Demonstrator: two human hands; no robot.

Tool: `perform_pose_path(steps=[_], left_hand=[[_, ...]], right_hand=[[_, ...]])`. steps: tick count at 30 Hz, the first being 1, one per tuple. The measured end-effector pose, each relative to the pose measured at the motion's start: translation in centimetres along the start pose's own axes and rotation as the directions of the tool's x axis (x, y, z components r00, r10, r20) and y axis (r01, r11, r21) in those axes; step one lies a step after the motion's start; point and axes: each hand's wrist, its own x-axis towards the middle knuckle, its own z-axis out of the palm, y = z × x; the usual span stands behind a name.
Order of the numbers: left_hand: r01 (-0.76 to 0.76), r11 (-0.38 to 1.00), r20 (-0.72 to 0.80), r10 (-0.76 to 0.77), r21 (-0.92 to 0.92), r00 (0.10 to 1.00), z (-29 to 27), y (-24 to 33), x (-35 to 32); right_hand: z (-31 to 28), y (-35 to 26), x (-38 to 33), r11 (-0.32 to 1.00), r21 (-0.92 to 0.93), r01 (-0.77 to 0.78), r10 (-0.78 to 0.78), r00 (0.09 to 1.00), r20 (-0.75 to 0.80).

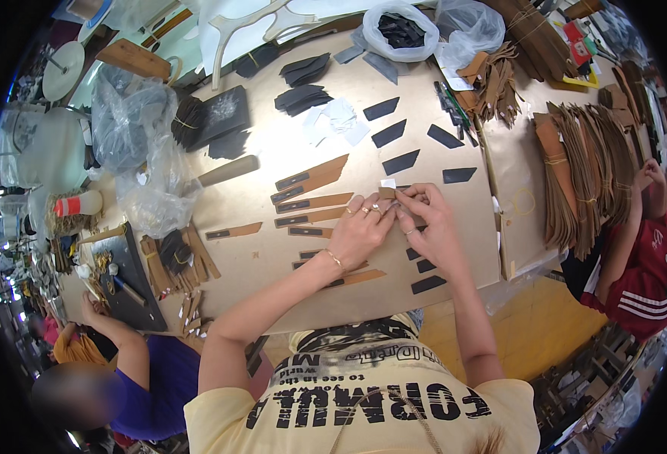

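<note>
Clearly both hands meet over the middle of the desk (500, 250), where the left hand (360, 231) and the right hand (424, 219) pinch one small tan strip (387, 193) between them. The fingers (407, 198) of each hand are closed together on that strip, which is lifted just above the desk top with a small white scrap (388, 183) touching its upper edge.

Just beside the hands lie more tan strips with dark ends (312, 203), fanned out to the left, and dark pointed pieces (401, 161) spread beyond them. I judge the main risk to be a wrist or forearm brushing these loose rows and knocking them out of order, since they sit so near. The strip is small, so a slack pinch could let it slip or the white scrap sit crooked. A co-worker's hand (651, 175) at the stacked brown pieces (575, 174) is well apart.
</note>
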Motion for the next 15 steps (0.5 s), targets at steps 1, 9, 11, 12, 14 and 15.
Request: perform_pose_path(steps=[1, 9, 11, 12, 14, 15], left_hand=[[0.041, 0.996, 0.026, -0.039, -0.073, 0.999, -0.1, -0.1, -0.1], [0.128, 0.975, -0.039, -0.137, -0.182, 0.990, -1.7, -0.7, 0.5], [0.155, 0.951, -0.094, -0.186, -0.267, 0.978, -2.7, -0.1, 0.1], [0.155, 0.964, -0.094, -0.179, -0.213, 0.979, -2.9, 0.1, 0.1], [0.175, 0.979, -0.126, -0.187, -0.100, 0.974, -3.1, 0.8, -0.1], [0.161, 0.986, -0.050, -0.162, -0.035, 0.985, -2.8, 0.9, 0.0]], right_hand=[[0.0, 0.0, -0.2, 1.000, -0.002, 0.000, 0.000, 0.999, 0.038], [0.8, -0.4, -0.3, 0.949, -0.306, 0.069, -0.044, 0.995, 0.086], [1.0, -0.6, -0.4, 0.905, -0.415, 0.094, -0.062, 0.994, 0.090], [1.0, -0.6, -0.3, 0.874, -0.471, 0.123, -0.090, 0.992, 0.092], [0.9, -0.5, -0.2, 0.811, -0.561, 0.165, -0.139, 0.986, 0.089], [0.7, -0.4, -0.1, 0.785, -0.593, 0.183, -0.165, 0.983, 0.085]])
